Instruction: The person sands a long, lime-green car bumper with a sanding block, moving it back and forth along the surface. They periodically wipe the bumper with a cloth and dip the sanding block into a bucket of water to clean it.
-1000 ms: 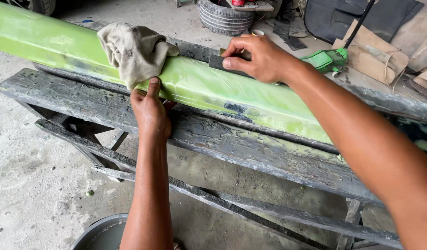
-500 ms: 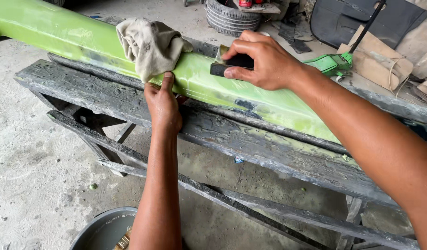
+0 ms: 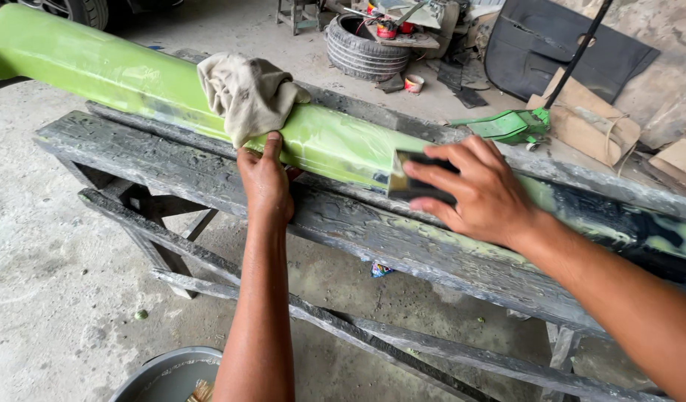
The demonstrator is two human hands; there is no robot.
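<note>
Right hand [image 3: 481, 190] clamped on dark rectangular sanding block [image 3: 417, 186] against long glossy green panel [image 3: 135, 74] atop paint-crusted wooden desk [image 3: 172, 160]; left hand [image 3: 265, 182], fingers loose, bracing panel below crumpled beige rag [image 3: 246, 93].

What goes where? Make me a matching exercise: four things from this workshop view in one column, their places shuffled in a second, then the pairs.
Things:
1. rag
2. sanding block
3. tyre
4. bucket

Places:
A. on the floor at the bottom edge of the view
B. draped over the green panel
C. under the right hand, against the panel
D. lying on the floor behind the bench

Pairs: 1-B, 2-C, 3-D, 4-A
</note>
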